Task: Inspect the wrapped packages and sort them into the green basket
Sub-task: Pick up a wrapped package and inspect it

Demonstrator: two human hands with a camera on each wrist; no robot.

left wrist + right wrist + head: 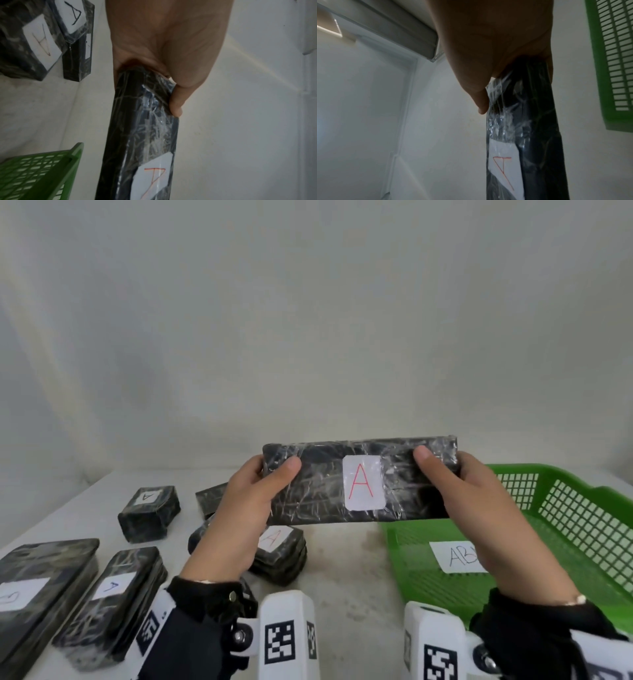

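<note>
A long black package [322, 484] wrapped in clear film is held up above the table, its white label with a red "A" facing me. My left hand [250, 498] grips its left end, thumb on the front face. My right hand [479, 501] grips the right end the same way. In the left wrist view the package [142, 135] runs down from my left hand [171, 54]; in the right wrist view the package [530, 128] hangs below my right hand [493, 47]. The green basket [582, 508] sits at the right with a white "AB" label inside.
Several more black wrapped packages lie on the white table: a small block [149, 513], a labelled one [281, 553] under my left hand, a long one [109, 604] and a flat one [37, 587] at the left. A pale wall rises behind.
</note>
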